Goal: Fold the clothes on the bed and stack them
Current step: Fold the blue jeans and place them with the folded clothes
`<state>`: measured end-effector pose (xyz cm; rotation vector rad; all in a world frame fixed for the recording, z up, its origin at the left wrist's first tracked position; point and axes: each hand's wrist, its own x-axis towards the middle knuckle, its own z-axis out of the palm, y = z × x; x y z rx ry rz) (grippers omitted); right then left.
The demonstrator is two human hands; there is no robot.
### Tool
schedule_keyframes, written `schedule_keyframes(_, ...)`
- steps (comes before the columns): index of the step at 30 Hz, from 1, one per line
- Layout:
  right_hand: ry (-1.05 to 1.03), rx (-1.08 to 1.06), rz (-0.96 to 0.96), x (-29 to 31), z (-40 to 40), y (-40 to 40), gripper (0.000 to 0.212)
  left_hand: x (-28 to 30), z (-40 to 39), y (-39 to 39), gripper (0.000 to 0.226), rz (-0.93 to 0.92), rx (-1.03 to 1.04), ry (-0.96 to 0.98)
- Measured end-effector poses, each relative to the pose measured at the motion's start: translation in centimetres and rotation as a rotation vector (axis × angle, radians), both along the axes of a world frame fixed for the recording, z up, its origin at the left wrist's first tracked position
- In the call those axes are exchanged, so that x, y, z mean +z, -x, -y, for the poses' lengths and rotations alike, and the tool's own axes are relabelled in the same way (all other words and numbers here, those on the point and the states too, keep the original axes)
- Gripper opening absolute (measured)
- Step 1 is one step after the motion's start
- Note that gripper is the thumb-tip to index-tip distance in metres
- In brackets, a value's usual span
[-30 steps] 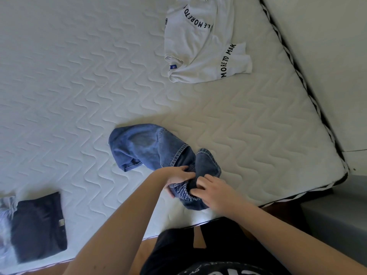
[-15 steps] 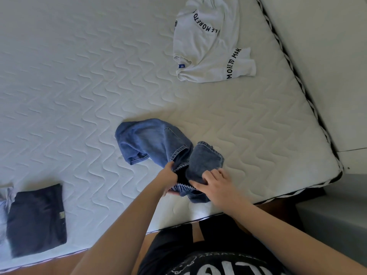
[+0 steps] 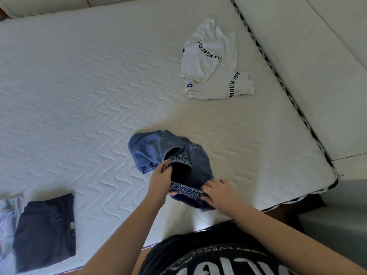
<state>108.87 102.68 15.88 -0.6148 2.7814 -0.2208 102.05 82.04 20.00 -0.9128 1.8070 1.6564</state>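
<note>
Crumpled blue denim shorts (image 3: 158, 149) lie near the front edge of the white quilted mattress (image 3: 79, 96). My left hand (image 3: 159, 182) grips the left side of their elastic waistband, and my right hand (image 3: 218, 192) grips the right side, so the waist gapes between them. One leg trails away to the upper left. A rumpled white T-shirt (image 3: 210, 68) with black lettering lies unfolded at the far right. A folded dark navy garment (image 3: 45, 229) rests at the front left on top of a pale folded piece (image 3: 8, 215).
The mattress's black-and-white piped edge (image 3: 288, 96) runs along the right side beside a white wall or panel (image 3: 327, 56). A grey surface (image 3: 337, 205) sits at the lower right, past the mattress corner. My black printed shirt fills the bottom of the view.
My hands have moved apart along the waistband and spread it wider. The shorts bunched up closer to my hands. The camera has tilted, so the bed's far edge shows.
</note>
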Motion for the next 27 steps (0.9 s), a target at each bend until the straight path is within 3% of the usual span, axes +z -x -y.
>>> schedule_keyframes(7, 0.032, 0.013, 0.178, 1.1, 0.7, 2.0, 0.048, 2.6, 1.7, 0.9, 0.034, -0.122, 0.079, 0.015)
schedule_keyframes(10, 0.164, -0.080, 0.221, 1.1, 0.7, 2.2, 0.041, 3.5, 2.6, 1.4, 0.026, -0.170, 0.079, -0.017)
schedule_keyframes(14, 0.402, -0.268, 0.068, 1.8, 1.3, 2.0, 0.025, 4.0, 4.3, 2.5, 0.028, -0.264, 0.084, 0.023)
schedule_keyframes(16, 0.474, -0.272, 0.001, 2.3, 1.5, 1.9, 0.022, 3.7, 6.0, 3.1, 0.033, -0.305, 0.039, 0.141)
schedule_keyframes(19, 0.422, -0.159, 0.005, 3.0, 1.4, 2.1, 0.036, 2.6, 8.8, 4.0, 0.041, -0.356, -0.192, 0.420)
schedule_keyframes(22, 0.279, -0.064, -0.043, 3.4, 1.1, 2.8, 0.040, 0.4, 10.6, 4.4, 0.058, -0.318, -0.595, 0.632)
schedule_keyframes(24, 0.221, -0.011, -0.036, 3.5, 1.2, 3.2, 0.039, -1.3, 11.2, 4.3, 0.066, -0.286, -0.843, 0.686)
schedule_keyframes(27, 0.153, 0.061, 0.027, 3.3, 1.0, 3.3, 0.040, -3.5, 11.3, 3.7, 0.058, -0.214, -1.256, 0.742)
